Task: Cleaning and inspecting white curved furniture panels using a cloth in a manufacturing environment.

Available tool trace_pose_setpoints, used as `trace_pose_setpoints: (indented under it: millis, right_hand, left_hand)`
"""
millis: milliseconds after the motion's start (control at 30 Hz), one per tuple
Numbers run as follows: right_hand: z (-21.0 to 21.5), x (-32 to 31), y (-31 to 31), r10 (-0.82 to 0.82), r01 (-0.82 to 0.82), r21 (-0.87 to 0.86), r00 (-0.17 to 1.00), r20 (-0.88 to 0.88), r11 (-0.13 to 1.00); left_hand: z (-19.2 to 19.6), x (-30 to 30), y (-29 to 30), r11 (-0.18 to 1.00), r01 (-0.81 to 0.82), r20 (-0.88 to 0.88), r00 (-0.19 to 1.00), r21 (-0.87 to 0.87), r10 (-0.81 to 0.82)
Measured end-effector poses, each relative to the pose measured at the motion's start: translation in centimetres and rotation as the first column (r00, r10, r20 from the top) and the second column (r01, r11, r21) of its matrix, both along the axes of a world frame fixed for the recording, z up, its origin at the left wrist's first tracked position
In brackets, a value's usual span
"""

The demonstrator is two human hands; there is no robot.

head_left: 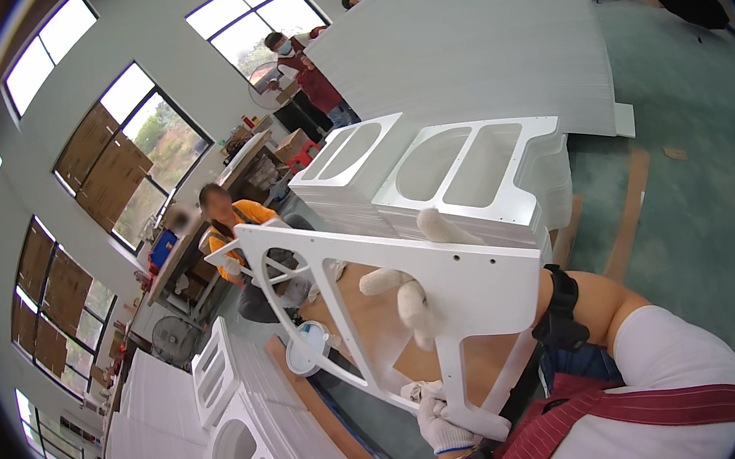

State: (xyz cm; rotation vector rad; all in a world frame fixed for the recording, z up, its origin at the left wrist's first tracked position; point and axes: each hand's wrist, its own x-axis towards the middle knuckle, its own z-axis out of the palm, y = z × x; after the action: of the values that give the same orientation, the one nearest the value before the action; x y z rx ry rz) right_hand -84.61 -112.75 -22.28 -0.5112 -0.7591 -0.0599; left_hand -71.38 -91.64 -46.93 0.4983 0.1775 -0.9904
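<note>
A large white panel (pixel 481 285) with a round cutout, long slots and small drilled holes is held up tilted in front of me. My right hand (pixel 414 310), in a white knit glove, grips it from behind. Some fingers show through the cutout and one glove tip rises over the upper edge. My left hand (pixel 442 423), also gloved, is closed around the lower edge near the corner. The palm of the right hand is hidden by the panel.
Similar white panels stand in stacks ahead (pixel 473 209) and at lower left (pixel 238 449). A person in orange (pixel 249 213) crouches beyond the panel, near a white bucket (pixel 307 348). Another person in a red apron (pixel 314 83) stands farther back, beside a tall stack of sheets (pixel 465 49).
</note>
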Motion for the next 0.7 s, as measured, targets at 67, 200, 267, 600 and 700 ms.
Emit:
trace_pose_setpoints:
  millis: [67, 200, 267, 600, 700]
  right_hand:
    - [-0.5, 0.8, 0.6, -0.054, 0.053, 0.023, 0.998, 0.03, 0.998]
    - [-0.1, 3.1, 1.1, -0.08, 0.06, -0.134, 0.986, -0.148, 0.989]
    - [0.3, 2.3, 3.8, -0.362, 0.282, -0.239, 0.83, -0.425, 0.929]
    - [-4.6, 3.7, 12.2, -0.614, 0.319, -0.931, 0.704, 0.357, -0.176]
    - [-7.2, 5.0, 13.4, -0.454, 0.264, -0.812, 0.72, 0.525, -0.521]
  left_hand:
    - [0.0, -0.8, -0.1, 0.998, 0.021, 0.03, 0.999, 0.06, -0.023]
    - [-1.4, -1.7, -0.8, 0.926, -0.02, 0.289, 0.952, 0.377, -0.097]
    - [-3.0, 0.3, 1.0, 0.871, 0.005, 0.355, 0.912, 0.49, -0.205]
    - [19.0, 4.0, 4.3, 0.99, -0.029, 0.587, 0.802, -0.14, 0.107]
    - [21.4, 5.4, 5.0, 0.999, 0.006, 0.595, 0.803, 0.045, -0.032]
